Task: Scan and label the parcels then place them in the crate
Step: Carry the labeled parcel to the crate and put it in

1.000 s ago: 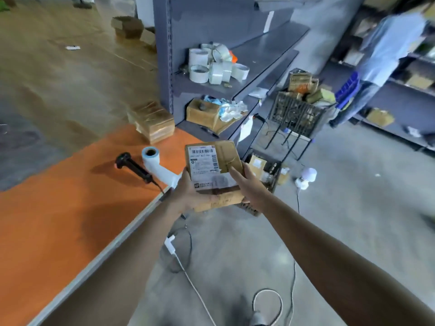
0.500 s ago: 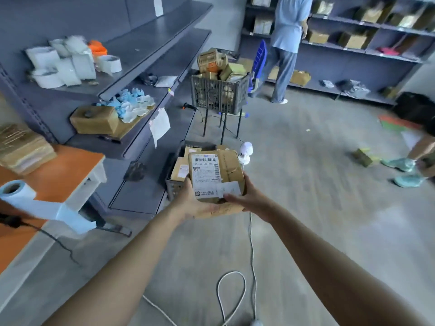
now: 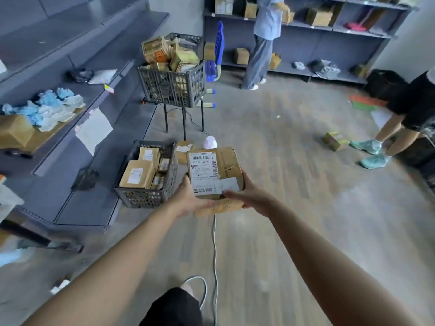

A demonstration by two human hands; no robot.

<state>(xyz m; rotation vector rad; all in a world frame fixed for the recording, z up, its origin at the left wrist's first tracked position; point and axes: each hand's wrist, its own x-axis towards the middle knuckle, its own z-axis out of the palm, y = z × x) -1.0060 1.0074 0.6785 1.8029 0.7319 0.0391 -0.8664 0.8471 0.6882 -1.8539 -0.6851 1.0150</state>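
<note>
A storeroom with a grey wood-look floor (image 3: 294, 208) had grey shelves (image 3: 306, 31) along the far wall and the left side. A brown cardboard parcel (image 3: 226, 165) was held in the air over the floor, just right of a dark crate (image 3: 143, 197) standing on the floor with several labelled parcels inside. The parcel's top faced the camera and bore a white shipping label (image 3: 203, 171) with a barcode at its far end and a row of characters beneath, too blurred to read surely; a smaller white slip (image 3: 227, 184) overlapped the label's near right corner. The parcel's long axis ran away from the person, barcode end farthest. The left hand (image 3: 188, 198) grasped the near left edge, fingers curled beneath. The right hand (image 3: 249, 196) gripped the near right corner, its thumb lying across the top by the slip. Both forearms reached forward, bare. Beyond stood a second crate (image 3: 171, 90), raised on thin legs and heaped with boxes. A white cable (image 3: 214, 243) ran along the floor below the parcel. A person in blue (image 3: 266, 31) stood at the far shelves, and another in black (image 3: 414, 102) bent at the right edge.
</note>
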